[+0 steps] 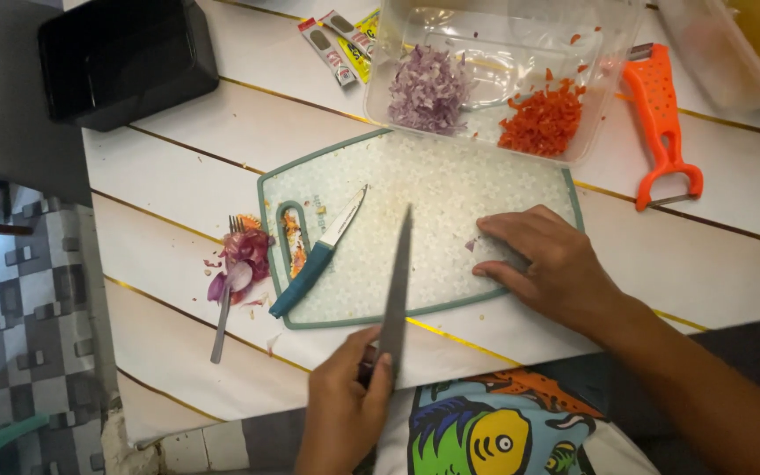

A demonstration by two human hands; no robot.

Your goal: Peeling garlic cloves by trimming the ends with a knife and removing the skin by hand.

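Observation:
My left hand [345,400] grips the handle of a large knife [396,281], whose blade points away from me over a pale green cutting board [450,198]. My right hand [547,264] lies flat on the board's right side, fingers pointing left, beside a tiny scrap of purple onion [470,245]. A small knife with a teal handle [318,255] rests on the board's left part. Beyond the board stands a clear plastic container [604,53] holding chopped purple onion [428,88] and chopped red-orange pieces [543,119].
Onion peels [244,255] and a fork [224,299] lie left of the board on the white table [178,176]. An orange peeler [661,123] lies at the right, a black box [125,57] at the far left, small sachets [336,44] behind, another container [732,44] top right.

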